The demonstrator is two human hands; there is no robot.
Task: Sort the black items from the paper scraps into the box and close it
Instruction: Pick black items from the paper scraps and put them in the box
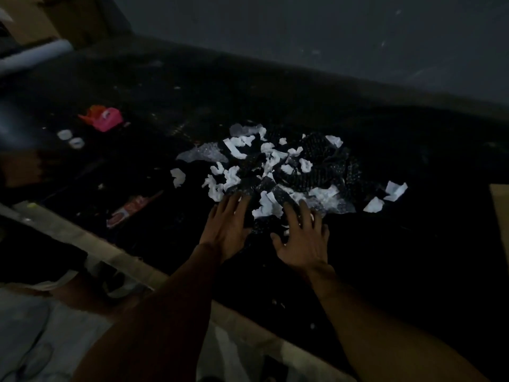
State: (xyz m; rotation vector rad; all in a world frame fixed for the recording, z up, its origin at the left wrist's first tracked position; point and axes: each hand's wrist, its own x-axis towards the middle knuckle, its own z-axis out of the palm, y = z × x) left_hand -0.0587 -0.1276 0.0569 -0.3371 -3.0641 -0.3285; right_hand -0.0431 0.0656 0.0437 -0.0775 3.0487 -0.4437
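Barely begun: left hand [225, 232] and right hand [303, 244] flat, fingers [304, 212] spread and holding nothing, at the near edge of black items [322, 158] mixed with white paper scraps [234, 147] on the dark desk [413, 257], box not plainly visible.

Both forearms reach forward, side by side. Left hand [227, 226] palm down, fingers straight and together. Right hand [301, 235] palm down, fingers spread, thumb out to the left.
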